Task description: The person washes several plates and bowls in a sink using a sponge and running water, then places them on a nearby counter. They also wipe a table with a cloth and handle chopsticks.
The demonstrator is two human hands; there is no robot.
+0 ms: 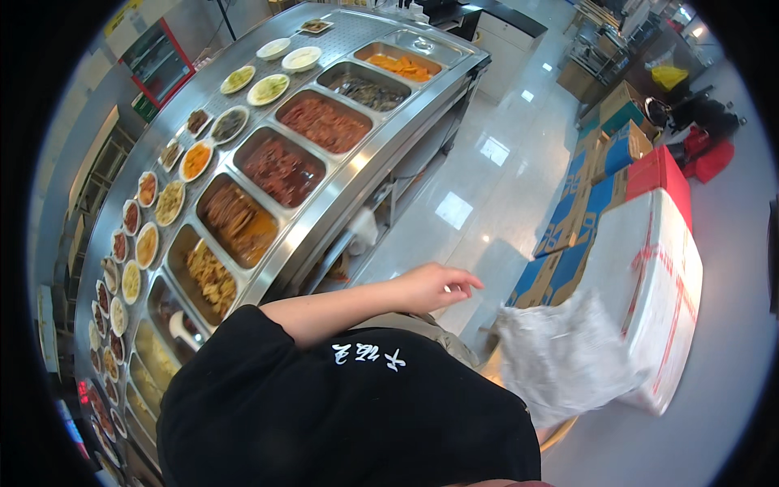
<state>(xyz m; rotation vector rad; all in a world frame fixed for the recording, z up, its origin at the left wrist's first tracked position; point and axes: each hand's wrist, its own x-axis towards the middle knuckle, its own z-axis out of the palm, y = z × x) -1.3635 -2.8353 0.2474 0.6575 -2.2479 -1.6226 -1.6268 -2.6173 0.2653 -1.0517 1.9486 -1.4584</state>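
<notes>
My left hand [435, 288] reaches across in front of my black shirt, over the tiled floor, its fingers loosely curled and apart, with nothing seen held. My right hand is out of view. A crumpled white plastic sack [563, 359] lies to the right of my body, partly over a round yellowish rim. At the left runs a stainless steel serving counter [359, 161] with inset pans: sliced orange food [401, 67], dark food [365, 91], reddish marinated meat [324, 122], meat in dark red sauce [283, 170], and brown sliced food in sauce [234, 219].
Small plates of food, one with orange pieces [196, 161], line the counter's far side. A white foam box [675, 304] wrapped with red-marked tape, a red box [660, 176] and blue-and-brown cartons [578, 201] stand along the right wall. Tiled floor [475, 176] runs between.
</notes>
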